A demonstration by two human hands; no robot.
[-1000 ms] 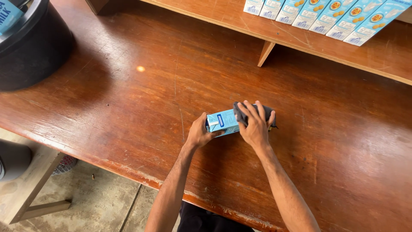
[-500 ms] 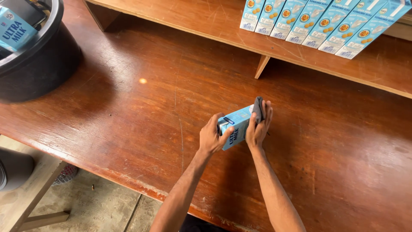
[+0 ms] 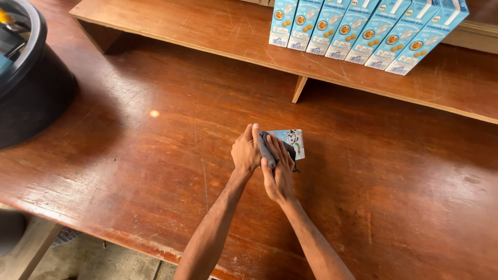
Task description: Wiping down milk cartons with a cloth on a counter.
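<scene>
A small light-blue carton (image 3: 291,141) stands on the brown wooden table (image 3: 155,171) near the middle. My left hand (image 3: 246,152) grips its left side. My right hand (image 3: 277,173) presses a dark grey cloth (image 3: 267,149) against the carton's near face. Both hands hide most of the carton; only its top right part shows.
A row of several light-blue cartons (image 3: 363,31) stands on a raised wooden shelf (image 3: 207,31) at the back. A large black tub (image 3: 31,78) sits at the table's left end. The table's near edge (image 3: 129,243) runs below my arms, with the floor beyond.
The carton has been turned from lying lengthwise to a more upright pose. My hands have shifted around it, and the cloth now sits on its near face.
</scene>
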